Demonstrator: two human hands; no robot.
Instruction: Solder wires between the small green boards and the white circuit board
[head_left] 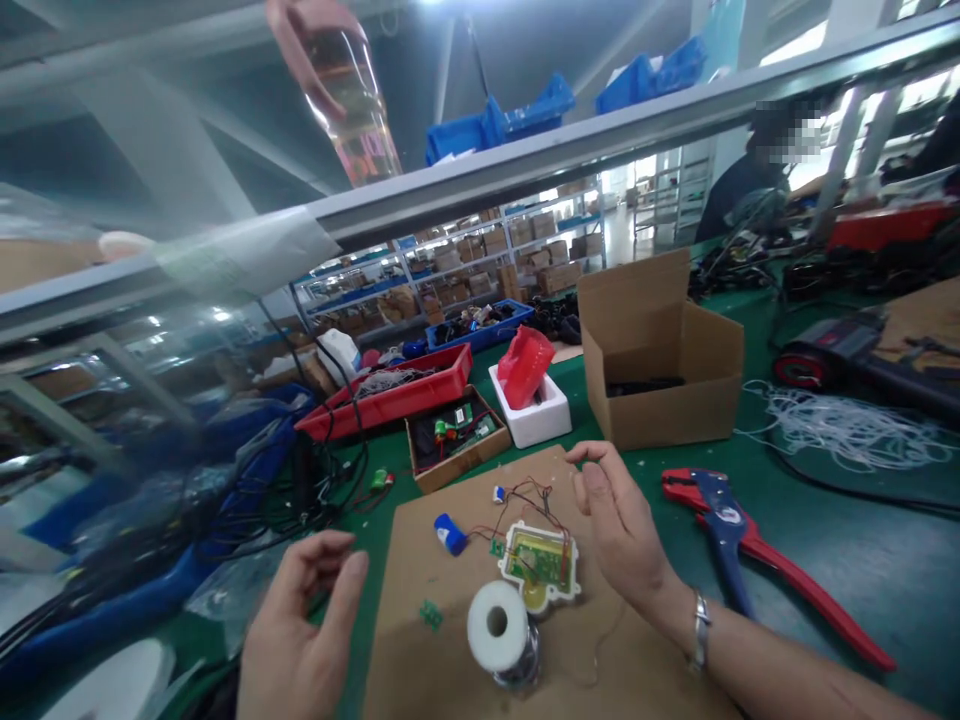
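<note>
Hands: both of mine hover empty over the brown cardboard work mat (465, 640); left hand (300, 625) is half curled with fingers apart, right hand (619, 525) is loosely cupped with thumb and forefinger nearly pinched, and I see nothing between them.
Board: small green circuit board in a white plastic frame (541, 563) lies on the mat between my hands, just left of the right palm.
Handling: I judge it light, stiff and fragile; I would take it by the frame's edges, not by the thin red and black wires (534, 498).
Wire ends: little blue cylinder (451, 534) and a tiny white part hang off those leads, so lifting the board would drag them.
Spool: white reel on a shiny metal base (501, 635) sits nearest me, touching the frame's lower edge; likely the heaviest piece.
Stripper: red and blue hand tool (750, 545) lies on the green table (862, 560), right of my wrist.
Further back: open brown cardboard box (660, 350), red tray (394, 395).
Hard to read: solder joints are too small; my left side is smeared by a clear reflective sheet; my left wrist is cut off.
</note>
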